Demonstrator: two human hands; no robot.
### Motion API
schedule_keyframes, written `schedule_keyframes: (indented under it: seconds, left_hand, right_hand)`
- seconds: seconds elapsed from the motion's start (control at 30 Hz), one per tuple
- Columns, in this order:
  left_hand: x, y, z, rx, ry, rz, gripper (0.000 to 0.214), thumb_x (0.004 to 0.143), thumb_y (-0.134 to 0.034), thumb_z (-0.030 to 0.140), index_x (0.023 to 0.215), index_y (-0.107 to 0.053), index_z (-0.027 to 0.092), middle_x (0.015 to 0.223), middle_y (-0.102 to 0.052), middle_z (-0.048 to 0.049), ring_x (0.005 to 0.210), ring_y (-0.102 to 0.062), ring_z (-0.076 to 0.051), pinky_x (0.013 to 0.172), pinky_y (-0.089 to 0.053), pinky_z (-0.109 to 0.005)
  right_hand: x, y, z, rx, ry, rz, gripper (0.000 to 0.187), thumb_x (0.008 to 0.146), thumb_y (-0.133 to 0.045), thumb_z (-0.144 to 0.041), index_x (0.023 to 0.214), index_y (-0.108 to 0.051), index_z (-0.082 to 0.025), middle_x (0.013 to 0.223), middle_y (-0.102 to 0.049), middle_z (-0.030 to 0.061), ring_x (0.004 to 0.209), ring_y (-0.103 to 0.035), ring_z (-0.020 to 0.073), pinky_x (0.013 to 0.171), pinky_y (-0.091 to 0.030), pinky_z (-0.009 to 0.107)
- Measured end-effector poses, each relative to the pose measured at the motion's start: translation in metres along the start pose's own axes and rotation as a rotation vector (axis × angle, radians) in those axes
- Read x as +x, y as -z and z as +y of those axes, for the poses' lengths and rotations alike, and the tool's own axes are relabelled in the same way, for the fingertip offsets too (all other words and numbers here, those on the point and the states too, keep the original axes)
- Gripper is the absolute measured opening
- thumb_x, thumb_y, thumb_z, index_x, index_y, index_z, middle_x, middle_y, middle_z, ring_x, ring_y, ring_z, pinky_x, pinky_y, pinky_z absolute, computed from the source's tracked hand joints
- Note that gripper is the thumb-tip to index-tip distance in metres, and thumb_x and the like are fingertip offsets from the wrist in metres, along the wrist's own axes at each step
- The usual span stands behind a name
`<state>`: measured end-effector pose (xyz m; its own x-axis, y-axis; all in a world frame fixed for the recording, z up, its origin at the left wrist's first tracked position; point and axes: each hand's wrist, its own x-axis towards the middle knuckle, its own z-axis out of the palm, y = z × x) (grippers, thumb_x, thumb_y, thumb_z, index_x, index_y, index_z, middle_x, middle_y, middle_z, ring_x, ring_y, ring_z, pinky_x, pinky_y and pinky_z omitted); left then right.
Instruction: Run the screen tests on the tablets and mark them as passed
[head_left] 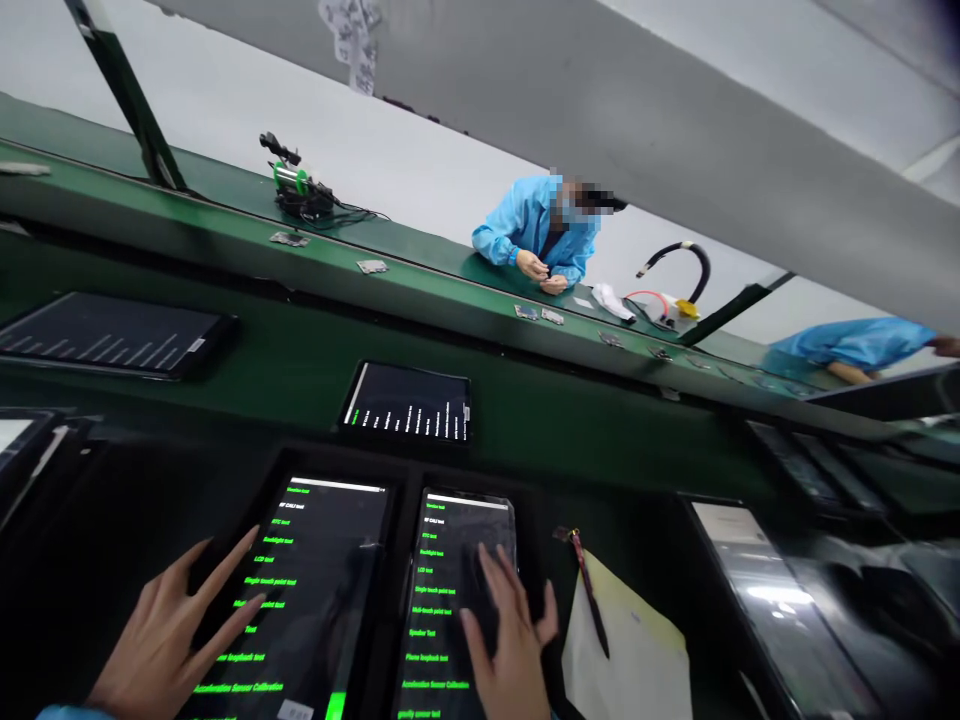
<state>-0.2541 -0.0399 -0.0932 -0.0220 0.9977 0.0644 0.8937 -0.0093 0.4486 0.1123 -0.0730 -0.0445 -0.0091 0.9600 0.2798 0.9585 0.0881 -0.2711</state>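
Two tablets sit side by side on the desk (300,380), green test menus lit. Left hand (172,630) rests spread open on the left tablet (315,590), right hand (510,640), fingers apart, taps the right tablet (450,600).

Dim in foreground, bright up top w/ washed-out white wall (420,170). Green menu text on both tablets (322,590) glowing, readable but soft. Strong glare streak on dark screen at right (772,590). Wide-angle warp: conveyor (420,290) tilted, edges bent. Corners blurry, low contrast in shadows. Hands lit faintly by screen glow.
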Motion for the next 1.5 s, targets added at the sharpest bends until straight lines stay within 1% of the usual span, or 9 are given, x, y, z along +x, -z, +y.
schedule_keyframes:
  seconds: [0.17,0.33,0.53,0.8,0.9,1.03,1.17,1.33,1.5]
  left_hand:
    - [-0.003,0.013,0.006,-0.101,-0.005,-0.010,0.057,0.089,-0.037,0.052,0.141,-0.013,0.052,0.137,-0.031,-0.0041,0.125,-0.037,-0.035,0.102,-0.038,-0.062]
    - [-0.004,0.015,0.014,-0.113,-0.026,0.012,0.056,0.088,-0.038,0.053,0.139,-0.014,0.055,0.138,-0.027,-0.0041,0.127,-0.033,-0.037,0.099,-0.038,-0.065]
    - [-0.008,0.013,0.011,-0.119,-0.064,0.029,0.059,0.085,-0.043,0.058,0.139,-0.021,0.049,0.142,-0.025,-0.0052,0.128,-0.031,-0.040,0.097,-0.037,-0.068]
    - [-0.013,0.011,-0.004,-0.211,-0.062,-0.019,0.054,0.085,-0.040,0.057,0.135,-0.023,0.051,0.143,-0.025,-0.0024,0.131,-0.029,-0.040,0.100,-0.032,-0.070]
    - [-0.013,0.007,-0.010,-0.175,-0.094,-0.025,0.059,0.081,-0.040,0.058,0.136,-0.022,0.048,0.144,-0.023,-0.0027,0.131,-0.027,-0.044,0.098,-0.033,-0.071]
    - [-0.013,0.001,-0.013,-0.154,-0.090,-0.016,0.061,0.078,-0.041,0.057,0.136,-0.023,0.047,0.144,-0.023,-0.0033,0.129,-0.030,-0.047,0.092,-0.038,-0.071]
    - [-0.014,0.003,-0.008,-0.130,-0.090,0.000,0.070,0.073,-0.047,0.057,0.138,-0.023,0.046,0.146,-0.021,-0.0052,0.130,-0.027,-0.048,0.090,-0.042,-0.067]
    - [-0.029,0.019,-0.011,-0.035,-0.141,-0.073,0.100,0.057,-0.068,0.046,0.142,-0.015,0.046,0.153,-0.012,-0.0037,0.128,-0.033,-0.046,0.088,-0.048,-0.058]
    - [-0.054,0.031,-0.014,0.060,-0.179,-0.008,0.119,0.026,-0.074,0.079,0.133,-0.026,0.057,0.153,-0.021,-0.0014,0.118,-0.043,-0.048,0.085,-0.040,-0.061]
  right_hand:
    - [-0.022,0.004,0.083,-0.110,-0.402,0.173,0.066,0.089,-0.026,-0.068,0.138,-0.037,-0.025,0.134,-0.051,0.0100,0.122,-0.047,0.0352,0.102,-0.016,0.062]
    - [-0.026,-0.023,0.158,-0.152,-0.522,0.109,0.075,0.089,-0.007,-0.064,0.134,-0.044,-0.017,0.139,-0.046,0.0131,0.128,-0.040,0.0352,0.098,-0.026,0.061]
    - [-0.018,-0.033,0.188,-0.267,-0.336,0.223,0.062,0.095,-0.011,-0.050,0.134,-0.047,-0.017,0.135,-0.050,0.0087,0.125,-0.045,0.0279,0.101,-0.031,0.049]
    - [-0.019,-0.013,0.223,-0.295,-0.155,0.116,0.060,0.097,-0.010,-0.046,0.131,-0.049,-0.015,0.135,-0.051,0.0066,0.124,-0.047,0.0224,0.101,-0.033,0.042]
    - [-0.018,-0.005,0.214,-0.339,-0.151,0.151,0.058,0.097,-0.012,-0.047,0.130,-0.049,-0.016,0.134,-0.051,0.0086,0.122,-0.048,0.0252,0.105,-0.024,0.050]
    - [-0.004,0.005,0.162,-0.345,-0.105,0.240,0.050,0.098,-0.023,-0.048,0.130,-0.047,-0.019,0.131,-0.054,0.0080,0.123,-0.047,0.0260,0.104,-0.021,0.049]
    - [0.022,0.008,0.103,-0.285,0.067,0.107,0.041,0.097,-0.032,-0.049,0.128,-0.046,-0.026,0.137,-0.049,0.0029,0.129,-0.040,0.0245,0.104,-0.020,0.046]
    - [0.031,0.009,0.059,-0.310,0.209,0.049,0.043,0.096,-0.035,-0.046,0.131,-0.043,-0.022,0.141,-0.044,0.0081,0.131,-0.037,0.0260,0.104,-0.015,0.046]
    - [-0.005,0.018,0.016,-0.135,0.542,-0.120,0.069,0.087,-0.032,-0.070,0.130,-0.044,-0.018,0.145,-0.036,0.0149,0.137,-0.027,0.0294,0.111,-0.004,0.050]
